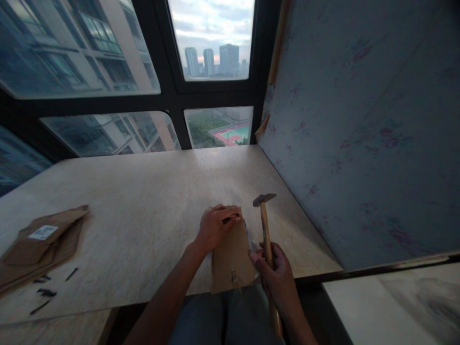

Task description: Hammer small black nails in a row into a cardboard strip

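Observation:
A flat piece of brown cardboard (230,263) lies in front of me, its lower end reaching the edge of the pale tabletop (143,206). Around its upper end my left hand (217,227) is closed, fingers bent over the top; a small dark bit shows between them, too small to name. My right hand (278,270) grips the wooden handle of a hammer (265,223), whose metal head is raised beyond the hand, to the right of the cardboard. The right thumb and fingertips are close to the cardboard's right edge, where some clear plastic (254,245) shows; whether they touch it I cannot tell.
Folded brown paper packaging (53,235) with a white label lies at the left. Several thin dark strips (46,292) are scattered near it. A flowered wall (359,143) bounds the right side, and dark-framed windows (172,96) stand behind the tabletop. Another pale surface (388,306) is at lower right.

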`<state>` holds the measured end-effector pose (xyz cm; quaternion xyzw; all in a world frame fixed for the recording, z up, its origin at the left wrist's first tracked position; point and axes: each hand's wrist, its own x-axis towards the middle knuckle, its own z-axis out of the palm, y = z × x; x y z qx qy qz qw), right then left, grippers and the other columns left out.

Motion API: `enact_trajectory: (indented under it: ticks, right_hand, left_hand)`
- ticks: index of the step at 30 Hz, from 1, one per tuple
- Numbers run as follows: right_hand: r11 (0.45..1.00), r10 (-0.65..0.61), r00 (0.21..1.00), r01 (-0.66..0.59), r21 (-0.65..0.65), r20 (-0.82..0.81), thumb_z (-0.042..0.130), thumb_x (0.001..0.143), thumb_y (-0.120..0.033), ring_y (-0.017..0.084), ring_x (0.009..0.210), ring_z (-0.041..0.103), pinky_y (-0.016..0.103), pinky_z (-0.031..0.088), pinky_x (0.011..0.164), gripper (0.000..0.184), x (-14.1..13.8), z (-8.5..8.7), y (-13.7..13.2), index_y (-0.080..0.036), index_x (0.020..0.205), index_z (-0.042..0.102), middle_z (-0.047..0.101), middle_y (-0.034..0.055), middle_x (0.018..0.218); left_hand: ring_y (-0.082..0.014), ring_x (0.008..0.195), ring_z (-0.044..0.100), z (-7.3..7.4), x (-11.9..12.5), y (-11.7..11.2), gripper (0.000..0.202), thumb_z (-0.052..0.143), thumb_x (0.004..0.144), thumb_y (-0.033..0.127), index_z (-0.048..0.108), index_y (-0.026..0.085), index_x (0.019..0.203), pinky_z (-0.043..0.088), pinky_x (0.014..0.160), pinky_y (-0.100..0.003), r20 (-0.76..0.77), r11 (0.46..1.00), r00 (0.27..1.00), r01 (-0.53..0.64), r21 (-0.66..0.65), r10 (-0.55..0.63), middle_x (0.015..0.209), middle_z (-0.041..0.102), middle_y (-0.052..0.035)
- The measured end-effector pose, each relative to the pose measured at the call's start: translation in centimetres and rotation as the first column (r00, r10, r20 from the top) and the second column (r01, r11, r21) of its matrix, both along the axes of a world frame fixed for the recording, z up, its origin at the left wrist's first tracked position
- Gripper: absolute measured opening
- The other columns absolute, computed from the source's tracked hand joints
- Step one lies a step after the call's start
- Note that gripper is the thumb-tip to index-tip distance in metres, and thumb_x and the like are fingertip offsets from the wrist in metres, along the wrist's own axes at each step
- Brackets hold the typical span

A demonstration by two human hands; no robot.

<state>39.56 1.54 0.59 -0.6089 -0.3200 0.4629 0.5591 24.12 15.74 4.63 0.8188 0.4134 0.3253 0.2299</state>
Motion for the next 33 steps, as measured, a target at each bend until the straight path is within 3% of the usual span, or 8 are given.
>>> enact_trajectory:
  ticks: [4,8,17,19,21,24,29,33]
  right_hand:
    - [1.0,0.002,0.999,-0.001,-0.021,0.047,0.069,0.079,-0.059,0.005,0.04,0.034,0.019,0.027,0.034,0.053,1.1,1.6,-0.9,-0.019,0.11,0.055,0.056,-0.003,0.074]
    - [0.998,0.027,0.996,-0.022,-0.052,0.084,0.066,0.082,-0.061,0.004,0.039,0.033,0.017,0.027,0.033,0.054,2.5,4.8,-2.4,-0.022,0.117,0.053,0.055,-0.0036,0.076]
    - [0.926,0.327,0.943,-0.306,-0.222,0.064,0.057,0.086,-0.069,0.005,0.032,0.03,0.014,0.021,0.029,0.065,3.8,10.8,-4.3,-0.022,0.131,0.053,0.046,-0.0089,0.055]
    - [0.918,0.355,0.926,-0.319,-0.237,0.13,0.057,0.087,-0.067,0.01,0.041,0.047,0.017,0.035,0.035,0.064,3.8,11.2,-4.7,-0.024,0.134,0.055,0.056,-0.0037,0.061]
    - [0.932,0.349,0.9,-0.302,-0.203,0.263,0.056,0.089,-0.064,0.019,0.073,0.066,0.025,0.055,0.059,0.061,4.1,11.0,-4.8,-0.026,0.136,0.057,0.068,0.0051,0.087]
    - [0.922,0.387,0.804,-0.346,-0.176,0.452,0.051,0.093,-0.061,0.028,0.117,0.059,0.039,0.048,0.099,0.058,4.8,10.4,-4.1,-0.027,0.14,0.055,0.066,0.0092,0.123]
    - [0.822,0.563,0.659,-0.507,-0.258,0.499,0.041,0.099,-0.056,0.027,0.106,0.065,0.037,0.051,0.095,0.057,5.2,10.2,-2.8,-0.02,0.141,0.055,0.069,0.0106,0.12]
    - [0.885,0.463,0.725,-0.412,-0.217,0.51,0.047,0.097,-0.056,0.026,0.111,0.062,0.035,0.05,0.096,0.055,5.2,10.8,-3.5,-0.024,0.141,0.056,0.068,0.0084,0.12]
  left_hand:
    - [-0.0194,0.093,0.07,0.0,-0.1,0.1,0.021,0.069,0.086,0.025,0.075,0.028,0.106,0.054,0.09,-0.035,0.001,1.0,1.0,0.015,-0.012,-0.015,0.106,0.077,-0.0008]
    - [-0.0194,0.094,0.07,0.0,-0.1,0.0,0.019,0.069,0.087,0.026,0.075,0.029,0.105,0.053,0.091,-0.035,-0.004,1.0,1.0,0.019,-0.016,-0.019,0.108,0.077,0.0007]
    - [-0.0228,0.091,0.07,-0.1,0.1,-0.1,0.03,0.071,0.085,0.03,0.071,0.024,0.114,0.052,0.086,-0.038,-0.137,0.998,0.989,-0.057,0.029,0.06,0.098,0.078,-0.0034]
    - [-0.0238,0.09,0.07,-0.1,0.2,0.0,0.032,0.073,0.083,0.029,0.07,0.024,0.114,0.051,0.084,-0.038,-0.162,0.996,0.982,-0.091,0.023,0.093,0.095,0.078,-0.0043]
    - [-0.0243,0.091,0.071,-0.2,0.2,0.0,0.038,0.074,0.082,0.028,0.068,0.024,0.119,0.051,0.085,-0.038,-0.158,0.995,0.983,-0.095,0.01,0.095,0.093,0.079,-0.0036]
    - [-0.0242,0.096,0.071,-0.3,0.3,0.1,0.046,0.073,0.083,0.029,0.062,0.026,0.128,0.049,0.088,-0.039,-0.123,0.997,0.99,-0.075,-0.005,0.074,0.094,0.079,-0.0021]
    - [-0.0251,0.099,0.071,-0.2,0.3,0.1,0.057,0.076,0.08,0.027,0.058,0.025,0.133,0.048,0.093,-0.042,-0.136,0.996,0.988,-0.081,-0.026,0.077,0.097,0.079,-0.0022]
    - [-0.0238,0.096,0.072,-0.2,0.3,0.0,0.055,0.077,0.079,0.029,0.058,0.026,0.131,0.049,0.093,-0.04,-0.095,0.996,0.993,-0.076,-0.047,0.071,0.095,0.079,-0.0005]
